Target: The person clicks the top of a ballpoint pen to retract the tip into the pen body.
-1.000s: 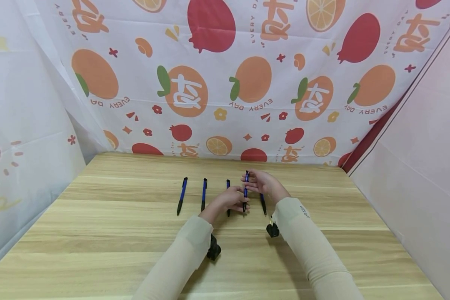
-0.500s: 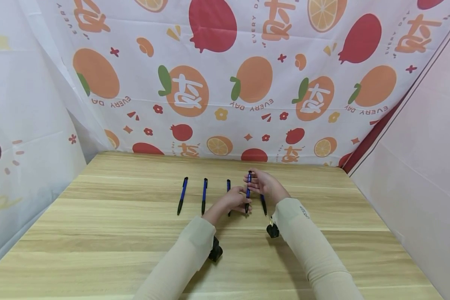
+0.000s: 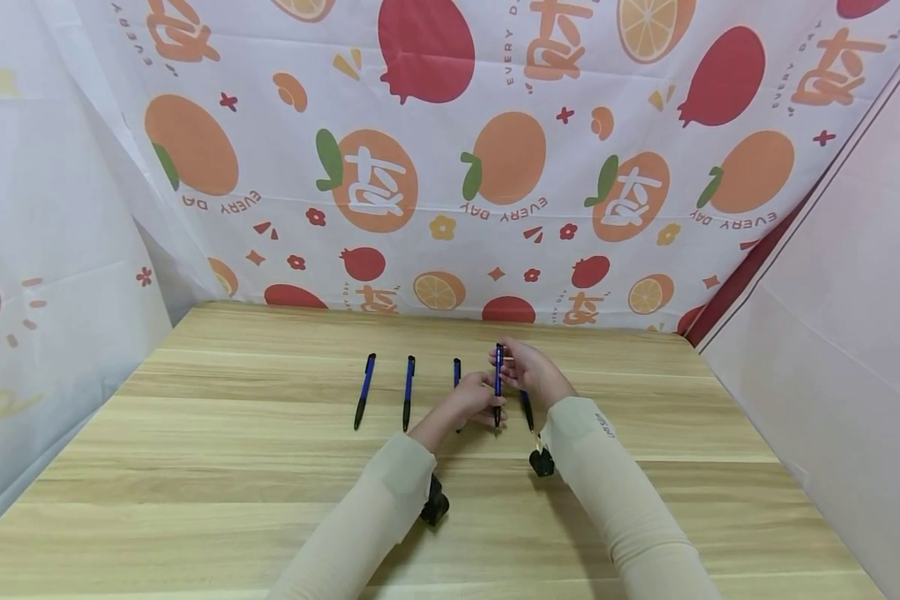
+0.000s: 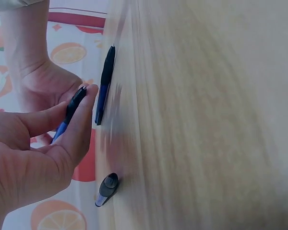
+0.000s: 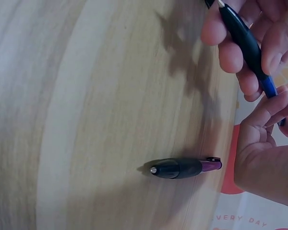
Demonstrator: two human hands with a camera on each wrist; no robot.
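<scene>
Both hands hold one blue-and-black ballpoint pen upright above the table in the head view. My left hand pinches its black grip near the tip. My right hand holds the blue upper part by the fingertips. In the right wrist view, the left fingers lie along the dark grip and the right hand is lower, at the blue barrel. A similar pen lies on the table under the right hand. Another pen is partly hidden behind the left hand.
Two more blue pens, a leftmost pen and its neighbour pen, lie roughly parallel on the wooden table. A fruit-print curtain hangs behind the table's back edge. White cloth walls stand at the sides.
The held pen and my left hand have shifted slightly to the right. My right hand has barely moved and the pens on the table lie as before.
</scene>
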